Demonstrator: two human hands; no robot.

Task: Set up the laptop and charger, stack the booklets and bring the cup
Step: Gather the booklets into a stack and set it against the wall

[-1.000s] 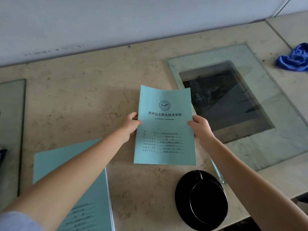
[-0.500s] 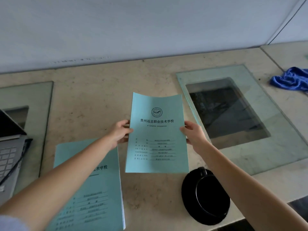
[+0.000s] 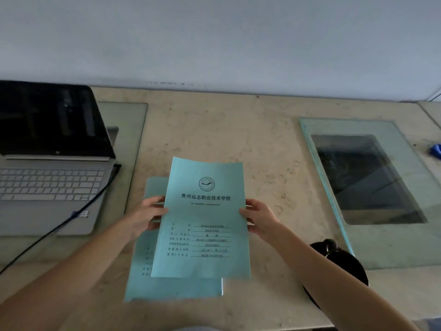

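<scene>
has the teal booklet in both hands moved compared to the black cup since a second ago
Yes. The held teal paper booklet shifted left, away from the black cup, and now hangs over the second teal booklet lying on the beige stone counter.

An office or school study setting is showing here. A beige stone-look counter (image 3: 238,130) is running along a plain pale wall (image 3: 214,39), with glass panels (image 3: 405,235) lying over dark recesses. An open silver laptop (image 3: 47,177) is sitting at the left with a dark cable (image 3: 59,225) trailing from its side. Teal booklets (image 3: 202,223), printed with a round emblem and form lines like institutional paperwork, are occupying the centre. A black cup (image 3: 343,263) is standing nearby.
</scene>
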